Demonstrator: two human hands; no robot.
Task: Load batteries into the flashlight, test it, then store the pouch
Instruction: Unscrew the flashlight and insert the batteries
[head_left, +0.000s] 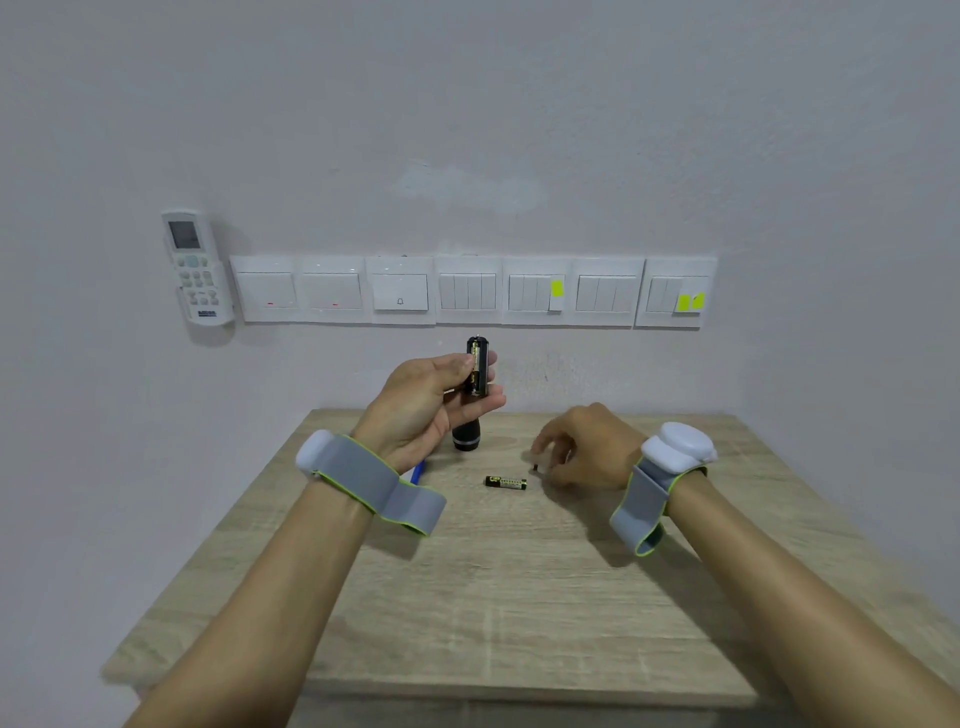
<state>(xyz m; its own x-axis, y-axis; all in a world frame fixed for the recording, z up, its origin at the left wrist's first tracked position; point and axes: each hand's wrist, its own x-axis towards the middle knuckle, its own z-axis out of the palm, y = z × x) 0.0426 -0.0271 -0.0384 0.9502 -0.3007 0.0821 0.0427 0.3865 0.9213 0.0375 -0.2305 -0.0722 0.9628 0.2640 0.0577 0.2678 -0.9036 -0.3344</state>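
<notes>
My left hand (426, 405) is raised above the table and shut on a black battery holder (478, 366), held upright with a gold-and-black battery seated in it. The black flashlight body (466, 436) stands on end on the table just below that hand. One loose battery (505, 482) lies flat on the table between my hands. My right hand (582, 449) rests low on the table to the right of it. Its blurred fingertips pinch a small dark piece (535, 466) that looks like another battery. A blue item (418, 470), mostly hidden, peeks out under my left wrist.
The wooden table (519, 597) stands against a pale wall. A row of white switch plates (467, 291) and a wall-mounted remote (197, 267) are behind it. Both wrists wear grey straps with white sensor units.
</notes>
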